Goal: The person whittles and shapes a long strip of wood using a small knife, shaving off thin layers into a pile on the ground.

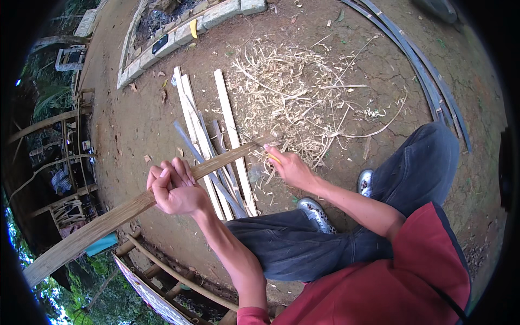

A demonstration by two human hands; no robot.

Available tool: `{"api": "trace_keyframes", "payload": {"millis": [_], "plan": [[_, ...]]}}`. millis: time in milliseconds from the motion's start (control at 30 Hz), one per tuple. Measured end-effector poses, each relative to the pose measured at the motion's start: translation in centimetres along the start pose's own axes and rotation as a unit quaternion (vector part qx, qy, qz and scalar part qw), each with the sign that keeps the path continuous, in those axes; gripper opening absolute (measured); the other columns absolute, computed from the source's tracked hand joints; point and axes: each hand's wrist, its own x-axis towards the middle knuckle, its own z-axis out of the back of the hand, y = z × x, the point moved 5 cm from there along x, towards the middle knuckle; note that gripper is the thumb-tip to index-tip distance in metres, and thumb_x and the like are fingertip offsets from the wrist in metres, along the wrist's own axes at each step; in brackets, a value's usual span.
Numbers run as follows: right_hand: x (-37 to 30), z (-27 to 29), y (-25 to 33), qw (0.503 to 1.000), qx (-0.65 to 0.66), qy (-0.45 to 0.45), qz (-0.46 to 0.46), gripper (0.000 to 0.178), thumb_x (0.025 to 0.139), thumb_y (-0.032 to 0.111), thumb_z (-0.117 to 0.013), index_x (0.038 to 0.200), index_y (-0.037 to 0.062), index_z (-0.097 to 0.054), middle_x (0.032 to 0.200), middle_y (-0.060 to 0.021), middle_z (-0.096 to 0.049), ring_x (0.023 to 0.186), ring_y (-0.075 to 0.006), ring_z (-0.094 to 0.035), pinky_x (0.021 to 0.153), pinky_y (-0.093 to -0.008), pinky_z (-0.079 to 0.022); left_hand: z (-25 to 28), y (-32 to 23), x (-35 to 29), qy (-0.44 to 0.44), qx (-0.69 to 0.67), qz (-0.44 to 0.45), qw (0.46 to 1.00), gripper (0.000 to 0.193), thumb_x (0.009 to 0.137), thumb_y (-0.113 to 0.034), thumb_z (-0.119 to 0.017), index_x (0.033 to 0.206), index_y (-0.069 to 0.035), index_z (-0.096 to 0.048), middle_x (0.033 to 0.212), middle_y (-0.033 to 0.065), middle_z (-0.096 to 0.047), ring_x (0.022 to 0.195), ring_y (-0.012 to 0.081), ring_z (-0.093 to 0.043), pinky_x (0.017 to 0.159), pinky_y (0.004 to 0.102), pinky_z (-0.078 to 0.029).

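Note:
My left hand (pixel 176 187) is wrapped round a long brown wooden strip (pixel 97 233), which looks like split bamboo or a lath. The strip slants from the lower left up to the middle, its far end near the shavings. My right hand (pixel 292 169) grips a knife (pixel 274 158) by its yellow handle. Its thin dark blade points up and left across the strip close to that far end; whether the edge touches the wood, I cannot tell. Beneath the strip, several pale planed strips (pixel 226 108) and some greyish ones lie on the ground.
Curly pale shavings (pixel 287 86) are heaped on the bare earth ahead. Long dark strips (pixel 422 65) curve along the right. A stone border (pixel 216 15) at the top bears a black phone (pixel 160 44). Bamboo railings (pixel 179 281) stand at the left and lower left. My knees and shoes are close by.

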Motion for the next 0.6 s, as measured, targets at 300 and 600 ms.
{"api": "trace_keyframes", "payload": {"millis": [300, 600], "plan": [[0.9, 0.6, 0.5, 0.998, 0.065, -0.014, -0.017, 0.038, 0.099, 0.007, -0.047, 0.136, 0.0023, -0.041, 0.053, -0.008, -0.053, 0.039, -0.0163, -0.05, 0.033, -0.0317, -0.037, -0.9, 0.3, -0.3, 0.032, 0.005, -0.011, 0.999, 0.027, 0.079, -0.005, -0.04, 0.06, -0.014, -0.022, 0.05, -0.0008, -0.021, 0.039, 0.0085, -0.019, 0.032, 0.0231, -0.017], [0.3, 0.0, -4.8, 0.993, -0.005, 0.041, -0.112, 0.047, 0.095, -0.001, -0.032, 0.142, 0.0008, -0.036, 0.051, -0.0014, -0.043, 0.037, -0.0113, -0.038, 0.03, -0.0241, -0.033, -1.2, -0.4, 0.2, 0.027, 0.01, -0.033, 0.999, 0.028, 0.079, -0.003, -0.039, 0.059, -0.014, -0.022, 0.049, -0.0009, -0.021, 0.038, 0.008, -0.018, 0.032, 0.0226, -0.017]]}}
